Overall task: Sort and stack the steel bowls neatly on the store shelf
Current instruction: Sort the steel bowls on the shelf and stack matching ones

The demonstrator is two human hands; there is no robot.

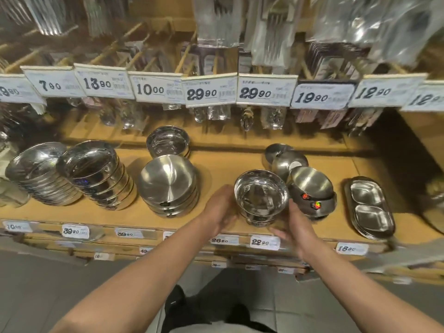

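I have both hands at the shelf's front edge. My left hand (222, 207) lies flat-fingered against the left side of the footed steel bowl (261, 197); my right hand (296, 224) cups its right side and base, fingers relaxed rather than clenched, as far as the blur shows. The bowl stands upright on the wooden shelf (216, 164), touching the tilted stack of small bowls (312, 191) beside it. To seat it well, I judge both palms should press evenly and slide it clear of that leaning stack. Further back lie overturned bowls (283, 157) needing sorting, and left, the wide bowl stack (168, 186).
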